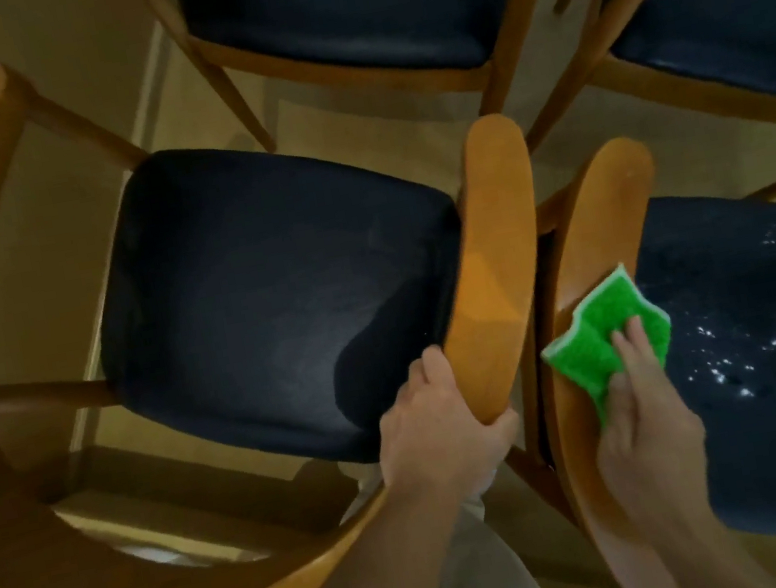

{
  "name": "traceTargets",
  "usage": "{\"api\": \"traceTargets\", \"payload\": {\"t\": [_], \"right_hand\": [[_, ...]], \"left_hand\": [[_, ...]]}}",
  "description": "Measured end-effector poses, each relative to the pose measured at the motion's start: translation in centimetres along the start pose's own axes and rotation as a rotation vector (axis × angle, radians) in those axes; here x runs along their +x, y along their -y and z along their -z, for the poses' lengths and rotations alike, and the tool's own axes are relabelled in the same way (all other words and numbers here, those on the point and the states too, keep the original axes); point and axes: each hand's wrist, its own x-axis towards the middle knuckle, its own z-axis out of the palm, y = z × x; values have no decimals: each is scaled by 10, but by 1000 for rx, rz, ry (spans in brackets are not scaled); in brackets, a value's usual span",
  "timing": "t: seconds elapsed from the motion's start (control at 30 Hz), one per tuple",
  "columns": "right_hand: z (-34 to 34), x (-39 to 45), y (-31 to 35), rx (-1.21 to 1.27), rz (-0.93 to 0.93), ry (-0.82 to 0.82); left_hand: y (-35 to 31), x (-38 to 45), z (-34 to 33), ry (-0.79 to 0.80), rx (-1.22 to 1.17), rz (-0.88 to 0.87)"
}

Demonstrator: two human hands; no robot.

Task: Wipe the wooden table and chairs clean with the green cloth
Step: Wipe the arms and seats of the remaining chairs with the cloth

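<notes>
While left hand [442, 431] grips one armrest [492, 271], right hand [644, 410] presses green cloth [603, 334] seemingly flat on neighbouring arm [612, 205], narrow gap between.

Narrow gap btwn chair arms [495, 270]

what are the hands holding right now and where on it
The left hand grips the near end of a wooden chair's armrest. The right hand presses the green cloth against the neighbouring chair's armrest, fingers on the cloth's middle.
</notes>
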Motion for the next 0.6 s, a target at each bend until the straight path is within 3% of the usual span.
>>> {"api": "traceTargets", "payload": {"t": [0.1, 0.2, 0.33, 0.47, 0.6], "right_hand": [[2, 51, 35, 104, 157, -63], [-17, 102, 76, 99, 301, 27], [-61, 130, 101, -325, 406, 156], [-68, 79, 88, -321, 351, 126], [-76, -4, 72, -108, 233, 191]], "left_hand": [[1, 0, -1, 29, -33, 3], [3, 1, -1, 85, -72, 11], [3, 3, 0, 118, -85, 1], [8, 5, 6, 147, -194, -52], [55, 3, 26, 459, -608, -156]]}}
